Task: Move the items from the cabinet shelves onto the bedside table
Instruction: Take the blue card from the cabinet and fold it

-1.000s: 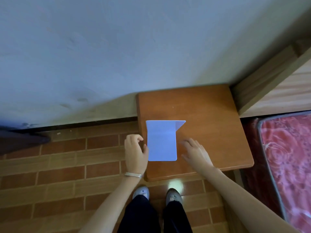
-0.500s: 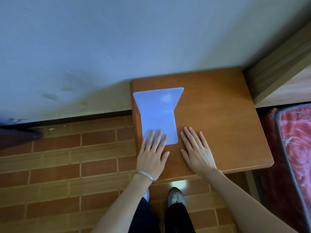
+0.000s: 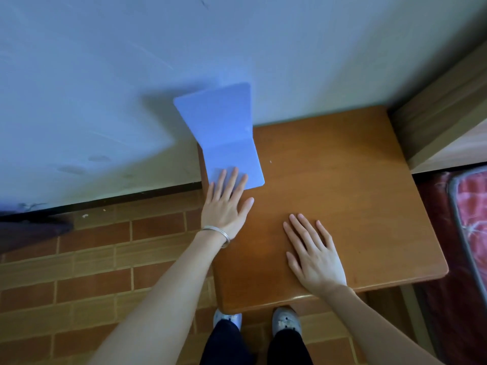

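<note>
1. The blue bent sheet sits on the far-left corner of the counter; its base lies flat; its other panel rises at the counter's far edge, seemingly against the wall.
2. The left grip is released, fingers straight, fingertips resting on the base's near edge; a silver bangle rings the wrist.
3. The right grip is released too, palm flat on the counter's near half, apart from the sheet.
4. A red patterned mattress lies right of the counter.
</note>
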A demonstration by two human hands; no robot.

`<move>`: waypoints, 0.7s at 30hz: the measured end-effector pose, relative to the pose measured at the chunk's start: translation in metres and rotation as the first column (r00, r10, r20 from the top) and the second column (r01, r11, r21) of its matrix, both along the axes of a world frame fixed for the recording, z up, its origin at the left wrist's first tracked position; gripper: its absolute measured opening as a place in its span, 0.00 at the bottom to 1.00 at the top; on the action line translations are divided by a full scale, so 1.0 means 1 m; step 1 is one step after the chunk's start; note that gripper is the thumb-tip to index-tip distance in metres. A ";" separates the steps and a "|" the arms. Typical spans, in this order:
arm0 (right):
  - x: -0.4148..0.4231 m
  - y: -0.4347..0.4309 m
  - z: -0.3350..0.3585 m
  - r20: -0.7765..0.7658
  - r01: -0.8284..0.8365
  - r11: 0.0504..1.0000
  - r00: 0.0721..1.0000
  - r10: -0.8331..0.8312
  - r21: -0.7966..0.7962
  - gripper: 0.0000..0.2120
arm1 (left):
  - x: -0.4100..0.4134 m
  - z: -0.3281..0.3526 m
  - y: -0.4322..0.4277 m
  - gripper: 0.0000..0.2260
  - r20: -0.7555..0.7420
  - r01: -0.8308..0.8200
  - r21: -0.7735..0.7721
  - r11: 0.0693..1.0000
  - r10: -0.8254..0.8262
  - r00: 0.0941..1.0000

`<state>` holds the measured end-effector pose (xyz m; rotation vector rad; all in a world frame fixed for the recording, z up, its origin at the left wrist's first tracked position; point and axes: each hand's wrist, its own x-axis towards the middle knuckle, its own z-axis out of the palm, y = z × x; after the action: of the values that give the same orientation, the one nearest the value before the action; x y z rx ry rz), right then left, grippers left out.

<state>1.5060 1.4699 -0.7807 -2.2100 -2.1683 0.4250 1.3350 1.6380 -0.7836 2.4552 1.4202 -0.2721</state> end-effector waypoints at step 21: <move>-0.002 -0.001 -0.002 0.025 0.002 1.000 1.000 -0.003 0.020 0.27 | -0.002 0.003 0.047 0.22 0.062 0.013 0.134 0.991 -0.021 0.998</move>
<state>1.5044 1.4690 -0.7831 -2.2194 -2.1713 0.3756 1.3332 1.6852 -0.7811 2.5589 1.4352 -0.1048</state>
